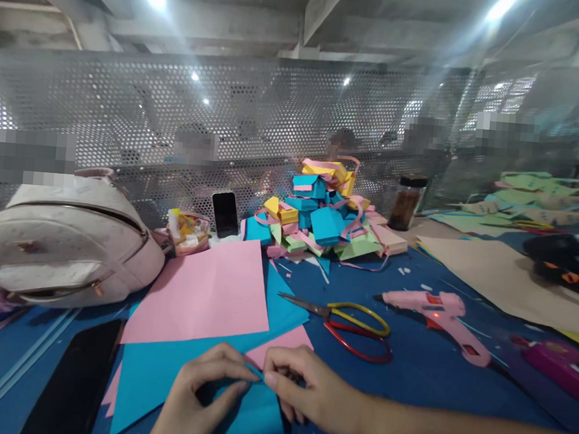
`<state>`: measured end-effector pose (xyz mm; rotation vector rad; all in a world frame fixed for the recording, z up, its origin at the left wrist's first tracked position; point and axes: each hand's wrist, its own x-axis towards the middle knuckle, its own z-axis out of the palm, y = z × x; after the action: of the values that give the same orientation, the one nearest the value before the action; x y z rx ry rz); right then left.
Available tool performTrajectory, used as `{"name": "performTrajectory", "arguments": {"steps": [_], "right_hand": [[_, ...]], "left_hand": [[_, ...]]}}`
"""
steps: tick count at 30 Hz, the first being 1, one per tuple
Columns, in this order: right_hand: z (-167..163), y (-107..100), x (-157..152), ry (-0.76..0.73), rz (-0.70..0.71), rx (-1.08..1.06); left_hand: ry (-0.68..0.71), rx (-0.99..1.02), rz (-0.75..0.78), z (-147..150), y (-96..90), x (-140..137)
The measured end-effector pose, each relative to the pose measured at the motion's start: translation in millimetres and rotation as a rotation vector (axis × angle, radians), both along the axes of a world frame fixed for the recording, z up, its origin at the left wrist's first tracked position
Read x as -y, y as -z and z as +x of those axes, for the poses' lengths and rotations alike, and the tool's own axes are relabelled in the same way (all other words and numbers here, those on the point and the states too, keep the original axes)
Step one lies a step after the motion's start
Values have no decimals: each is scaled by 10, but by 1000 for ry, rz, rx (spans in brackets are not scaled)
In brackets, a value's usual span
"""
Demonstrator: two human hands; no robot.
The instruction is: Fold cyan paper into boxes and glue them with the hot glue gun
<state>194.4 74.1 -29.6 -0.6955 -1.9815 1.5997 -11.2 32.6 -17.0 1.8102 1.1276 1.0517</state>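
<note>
My left hand (209, 386) pinches the upper edge of a blue folded paper (252, 416) at the front of the table. My right hand (303, 386) grips the same edge from the right, its fingers curled and partly hidden. The paper bends up between my two hands, and its lower part runs out of view. Behind them lie a small pink paper piece (282, 345), a large blue sheet (157, 367) and a pink sheet (207, 297) on top. Scissors (334, 319) with one yellow and one red handle rest just beyond my right hand.
A pink glue gun (440, 312) with a lit orange light lies at right. Behind stands a pile of coloured paper boxes (320, 213) beside a dark jar (407, 203). At left are a white backpack (72, 240) and a dark phone-like slab (76, 381). Perforated metal panels (258, 107) close the back.
</note>
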Motion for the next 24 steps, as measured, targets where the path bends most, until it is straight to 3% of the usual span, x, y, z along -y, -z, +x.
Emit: {"name": "performTrajectory", "arguments": {"steps": [24], "right_hand": [[-13,-22,1,-6,-26,4]], "left_hand": [[6,4,-9,28,-21,22]]}}
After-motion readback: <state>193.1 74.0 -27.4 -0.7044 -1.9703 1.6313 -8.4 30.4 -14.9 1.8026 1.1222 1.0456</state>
